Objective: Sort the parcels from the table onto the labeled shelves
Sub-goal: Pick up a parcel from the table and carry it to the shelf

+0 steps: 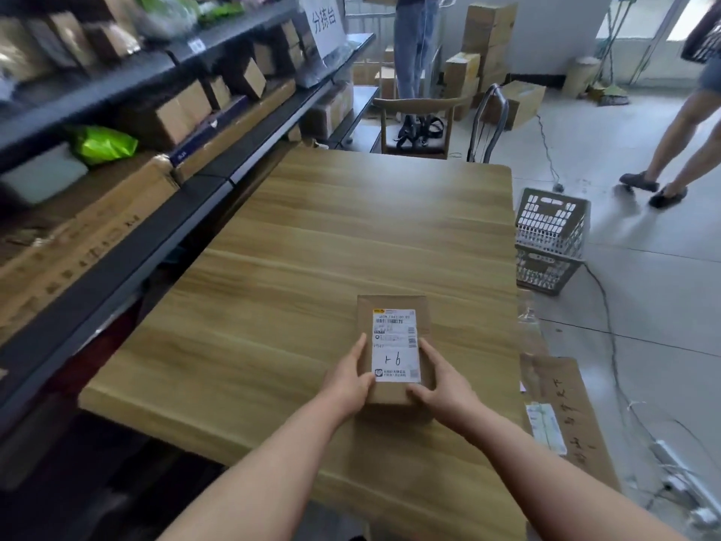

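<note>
I see the small brown parcel (395, 337), white label up, held flat at the near right part of the wooden table (343, 228). The left hand (347, 382) and right hand (443, 390) grip its sides, fingers curled round it. Stocked shelves (128, 244) stand to the left.

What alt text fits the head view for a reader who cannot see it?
The left hand and right hand grip a small brown parcel with a white label at a wooden table. Shelves of boxes run along the left; a grey crate stands at right.
</note>
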